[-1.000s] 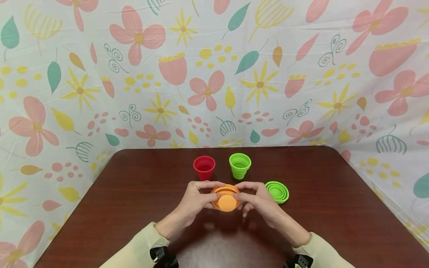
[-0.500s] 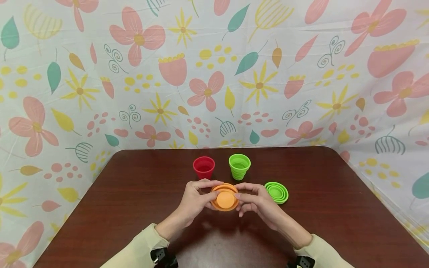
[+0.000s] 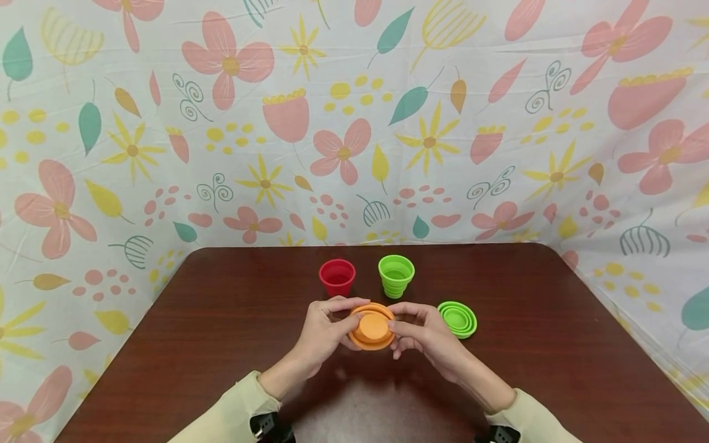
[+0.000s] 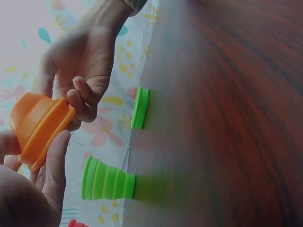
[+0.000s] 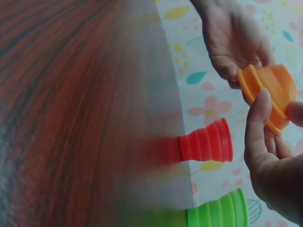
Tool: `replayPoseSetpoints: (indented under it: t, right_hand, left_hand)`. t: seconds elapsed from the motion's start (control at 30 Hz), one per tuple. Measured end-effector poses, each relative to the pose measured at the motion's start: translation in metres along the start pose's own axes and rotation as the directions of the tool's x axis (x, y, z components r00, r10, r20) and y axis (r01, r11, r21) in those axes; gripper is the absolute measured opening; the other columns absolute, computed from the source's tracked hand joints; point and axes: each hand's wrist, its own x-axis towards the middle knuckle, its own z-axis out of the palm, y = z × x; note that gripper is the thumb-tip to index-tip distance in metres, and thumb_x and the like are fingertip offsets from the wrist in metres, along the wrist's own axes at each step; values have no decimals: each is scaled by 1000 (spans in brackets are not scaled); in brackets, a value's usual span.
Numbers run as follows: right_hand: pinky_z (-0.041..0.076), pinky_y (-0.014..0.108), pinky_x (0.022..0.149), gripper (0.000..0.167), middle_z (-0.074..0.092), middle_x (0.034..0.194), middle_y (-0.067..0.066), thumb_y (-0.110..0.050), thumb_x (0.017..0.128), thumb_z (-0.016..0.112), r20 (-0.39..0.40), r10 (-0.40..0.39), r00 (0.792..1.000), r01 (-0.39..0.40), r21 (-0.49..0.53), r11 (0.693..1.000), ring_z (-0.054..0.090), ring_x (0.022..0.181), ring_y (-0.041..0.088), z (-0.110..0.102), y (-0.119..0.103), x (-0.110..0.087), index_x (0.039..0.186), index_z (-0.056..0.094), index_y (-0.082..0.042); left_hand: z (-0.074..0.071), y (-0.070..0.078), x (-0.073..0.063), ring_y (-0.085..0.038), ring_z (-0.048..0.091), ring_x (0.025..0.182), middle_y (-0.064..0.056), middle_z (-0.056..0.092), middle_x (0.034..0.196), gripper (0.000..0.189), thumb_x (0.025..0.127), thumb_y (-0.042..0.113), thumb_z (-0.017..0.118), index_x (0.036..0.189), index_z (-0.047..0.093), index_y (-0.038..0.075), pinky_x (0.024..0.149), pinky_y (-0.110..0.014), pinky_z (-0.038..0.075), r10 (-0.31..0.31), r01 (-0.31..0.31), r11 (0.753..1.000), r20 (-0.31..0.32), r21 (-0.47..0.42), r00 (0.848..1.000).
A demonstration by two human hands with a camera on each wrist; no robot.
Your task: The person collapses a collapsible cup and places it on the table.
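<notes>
Both hands hold an orange collapsible cup (image 3: 373, 327) above the table, its round base turned toward the head camera. My left hand (image 3: 327, 329) grips its left side, thumb near the base and fingers at the rim. On the opposite side my right hand (image 3: 429, 333) pinches it between thumb and index finger, the lower fingers loosely curled. Seen side-on in the left wrist view, the orange cup (image 4: 40, 125) is partly folded, with stepped rings. Behind the hands stand a red collapsible cup (image 3: 337, 275) and a green collapsible cup (image 3: 396, 277), both extended.
A second green collapsible cup (image 3: 457, 320) lies folded flat on the dark wooden table (image 3: 249, 283), just right of my right hand. A flower-patterned cloth (image 3: 354, 203) hangs behind the table and down its sides.
The orange cup has shifted slightly left and tilted, so its base faces the head camera more squarely. Both hands keep their hold, and the other cups stay in place.
</notes>
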Motion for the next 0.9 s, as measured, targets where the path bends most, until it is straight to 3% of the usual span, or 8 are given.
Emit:
replayPoseSetpoints:
  t: [0.2,0.37,0.57,0.9]
  right_hand:
    - [63,32,64,37,66,101,17,-9,102,65,-30,-38,999,37,-39,999,65,70,18,3,1,0,129,59,16]
    - [63,32,62,35,68,102,17,-8,102,64,-56,-37,998,34,-64,997,65,69,18,3,0,0,131,60,12]
    - [63,33,63,36,68,103,18,-9,102,65,-55,-33,998,28,-89,996,65,69,18,4,-2,2,131,60,13]
    - [61,30,59,32,69,100,17,-4,100,63,-89,-30,996,21,-106,994,64,65,17,5,-1,2,129,62,11]
  left_hand:
    - [-1,0,0,-27,74,86,-16,61,110,34,100,3,66,134,70,-4,63,-41,65,-49,49,996,10,-74,999]
    - [-2,1,-1,-26,73,94,-17,63,125,44,98,5,62,141,63,-5,70,-42,66,-64,73,985,63,-159,996]
    - [-4,1,-2,-24,73,95,-18,65,135,52,94,4,60,145,59,-7,74,-39,66,-59,74,982,91,-175,994]
    - [-4,-1,-1,-22,74,90,-18,66,136,52,92,1,61,143,60,-7,72,-39,66,-62,80,978,99,-194,993]
